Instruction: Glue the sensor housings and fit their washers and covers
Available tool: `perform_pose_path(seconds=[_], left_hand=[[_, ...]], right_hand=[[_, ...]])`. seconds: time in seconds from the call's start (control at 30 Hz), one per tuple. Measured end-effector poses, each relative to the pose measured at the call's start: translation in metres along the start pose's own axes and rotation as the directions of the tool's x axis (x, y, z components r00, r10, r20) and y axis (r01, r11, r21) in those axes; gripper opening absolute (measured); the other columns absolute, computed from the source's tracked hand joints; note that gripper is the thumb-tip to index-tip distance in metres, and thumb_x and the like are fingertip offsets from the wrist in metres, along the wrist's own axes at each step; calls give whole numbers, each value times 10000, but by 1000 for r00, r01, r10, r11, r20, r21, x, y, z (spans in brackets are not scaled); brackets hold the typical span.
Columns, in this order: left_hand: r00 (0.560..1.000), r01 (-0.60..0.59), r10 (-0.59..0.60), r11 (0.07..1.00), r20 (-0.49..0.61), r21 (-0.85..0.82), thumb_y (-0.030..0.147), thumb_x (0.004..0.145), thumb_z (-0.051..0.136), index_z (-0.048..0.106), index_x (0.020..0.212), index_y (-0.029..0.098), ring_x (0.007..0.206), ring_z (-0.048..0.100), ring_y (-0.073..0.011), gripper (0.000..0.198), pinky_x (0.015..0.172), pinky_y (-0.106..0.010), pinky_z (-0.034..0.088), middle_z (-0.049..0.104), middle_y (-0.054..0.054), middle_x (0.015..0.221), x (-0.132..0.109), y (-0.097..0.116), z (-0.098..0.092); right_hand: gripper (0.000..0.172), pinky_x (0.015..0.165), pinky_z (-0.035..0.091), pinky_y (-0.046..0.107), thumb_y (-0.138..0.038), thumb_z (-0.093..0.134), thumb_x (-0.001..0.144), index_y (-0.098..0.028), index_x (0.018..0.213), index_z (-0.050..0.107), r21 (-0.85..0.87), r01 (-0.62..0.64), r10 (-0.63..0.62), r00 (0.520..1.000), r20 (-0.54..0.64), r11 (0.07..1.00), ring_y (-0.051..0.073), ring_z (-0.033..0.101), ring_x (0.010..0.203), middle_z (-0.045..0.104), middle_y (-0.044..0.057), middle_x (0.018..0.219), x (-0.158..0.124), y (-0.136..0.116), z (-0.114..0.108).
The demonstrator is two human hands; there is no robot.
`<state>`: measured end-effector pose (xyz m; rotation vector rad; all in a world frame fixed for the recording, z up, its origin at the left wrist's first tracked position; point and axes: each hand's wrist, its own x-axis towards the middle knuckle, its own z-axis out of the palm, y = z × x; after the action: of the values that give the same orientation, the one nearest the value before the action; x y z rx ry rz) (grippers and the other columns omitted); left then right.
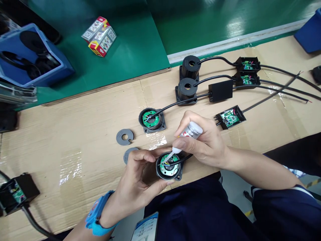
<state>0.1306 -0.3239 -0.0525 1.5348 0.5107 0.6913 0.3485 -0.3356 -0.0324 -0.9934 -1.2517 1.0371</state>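
Observation:
My left hand (136, 179) is curled round a black round housing (179, 174) near the table's front edge. Inside the housing lies a green ring-shaped circuit board (165, 171) with coloured wires at its middle. Between the fingers of my right hand (204, 147) is a small white glue bottle (192, 131), tilted with its thin nozzle pointing down at the board by the wires. Whether the tip touches the board I cannot tell. A black cable leaves this housing and passes under my right hand. One grey slotted disc (124, 137) lies beyond my left hand, and another (129, 155) is partly hidden behind it.
Another open housing (150, 118) sits just beyond, with two closed housings (188, 87) farther back. Cables link them to black boxes, one with an exposed board (230, 117). A blue bin (55, 72) and a printed carton (99, 36) stand on the green surface. Another box (20, 192) lies left.

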Motion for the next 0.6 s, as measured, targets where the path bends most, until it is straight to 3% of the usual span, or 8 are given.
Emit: perform_pose_path(seconds=[0.3,0.43,0.53,0.6], left_hand=[[1000,24,-24,996,2,82,15,832,744,413,1156,293,1146,734,-248,540,900,-415,662,704,-84,1294,-1,1,-2],[1000,18,-20,978,4,207,78,842,775,403,1175,285,1167,729,-259,540,911,-413,647,713,-110,1283,-6,-3,-5],[997,-11,-15,952,82,307,254,841,840,413,1191,275,1192,711,-284,552,942,-436,624,705,-125,1255,-8,-5,-13],[998,-43,26,946,56,320,433,813,857,423,1205,267,1210,684,-307,608,988,-477,594,667,-140,1254,-5,-5,-23]], right_hand=[[367,491,355,218,-449,786,897,-202,737,566,-15,-42,41,998,-58,999,64,439,515,558,-75,610,2,-3,-2],[391,498,403,239,-517,712,939,-223,730,561,-17,-86,82,979,-185,996,84,473,525,559,-52,624,3,-3,-9],[467,439,371,244,-606,704,911,-233,698,519,50,-118,127,954,-272,992,83,424,485,516,-51,605,8,-3,-13],[510,392,308,239,-640,725,876,-236,679,483,105,-137,163,938,-307,985,80,399,467,487,-52,590,14,-6,-15]])
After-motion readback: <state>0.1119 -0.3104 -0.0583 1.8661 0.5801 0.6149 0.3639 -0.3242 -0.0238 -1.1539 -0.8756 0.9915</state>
